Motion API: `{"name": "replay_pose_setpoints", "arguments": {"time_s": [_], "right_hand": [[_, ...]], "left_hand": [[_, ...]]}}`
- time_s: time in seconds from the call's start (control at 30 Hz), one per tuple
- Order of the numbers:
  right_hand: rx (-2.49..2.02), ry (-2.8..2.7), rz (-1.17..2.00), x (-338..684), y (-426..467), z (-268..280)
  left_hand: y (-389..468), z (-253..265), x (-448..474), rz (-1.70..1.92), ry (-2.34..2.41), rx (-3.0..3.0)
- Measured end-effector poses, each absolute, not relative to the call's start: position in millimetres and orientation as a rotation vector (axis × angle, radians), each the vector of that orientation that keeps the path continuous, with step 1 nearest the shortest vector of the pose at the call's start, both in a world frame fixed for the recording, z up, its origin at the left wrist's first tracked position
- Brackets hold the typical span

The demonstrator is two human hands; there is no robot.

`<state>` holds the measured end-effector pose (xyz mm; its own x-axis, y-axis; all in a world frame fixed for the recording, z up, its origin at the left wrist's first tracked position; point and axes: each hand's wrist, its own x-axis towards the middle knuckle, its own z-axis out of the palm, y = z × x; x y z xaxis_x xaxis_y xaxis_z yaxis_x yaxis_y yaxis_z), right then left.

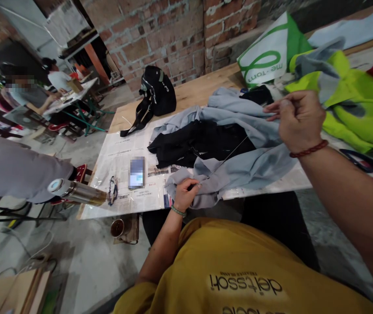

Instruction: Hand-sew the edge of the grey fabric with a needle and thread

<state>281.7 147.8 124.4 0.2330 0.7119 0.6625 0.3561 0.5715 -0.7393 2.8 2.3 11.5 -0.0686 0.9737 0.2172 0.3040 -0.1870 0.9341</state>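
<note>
Grey cloth (255,168) lies rumpled along the table's near side. At its left end my left hand (185,195) is closed, pinching a fold between thumb and fingers. My right hand (300,117) is raised above the right part of the cloth, its thumb and forefinger pressed together. A thin thread (235,149) slants up from the grey cloth toward these fingertips; whether a needle is between them is too small to see. Black fabric (202,141) lies amid the grey folds, between the two hands.
Newspaper (108,161) covers the table's left part. On it are a phone (137,172), glasses (112,190) and a flask (78,192) near the edge. Behind are a black bag (158,91) and a green-white bag (271,54). Neon-yellow clothing (346,96) lies right. A person (19,168) is at left.
</note>
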Motion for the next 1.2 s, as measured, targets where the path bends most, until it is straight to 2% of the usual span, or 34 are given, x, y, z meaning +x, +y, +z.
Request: {"name": "replay_pose_setpoints", "arguments": {"time_s": [0.27,0.37,0.47,0.6,0.9,1.2], "right_hand": [[-1.003,-1.339,0.342,282.9,147.3,127.2],[-1.005,-1.391,0.501,263.7,130.6,114.3],[-1.001,-1.538,0.795,232.1,103.1,91.9],[-0.970,-1.836,0.903,187.3,67.2,66.7],[-1.097,-1.863,0.878,171.5,57.6,43.8],[-1.128,-1.772,1.003,182.3,57.7,29.7]], "left_hand": [[1.7,13.2,3.3,1.294,1.404,1.555],[1.6,13.1,3.8,1.293,1.411,1.558],[1.5,12.2,4.1,1.287,1.407,1.565],[1.2,11.7,4.0,1.293,1.395,1.595],[0.0,16.8,7.4,1.205,1.486,1.858],[-7.0,21.5,3.8,1.193,1.534,1.962]]}}
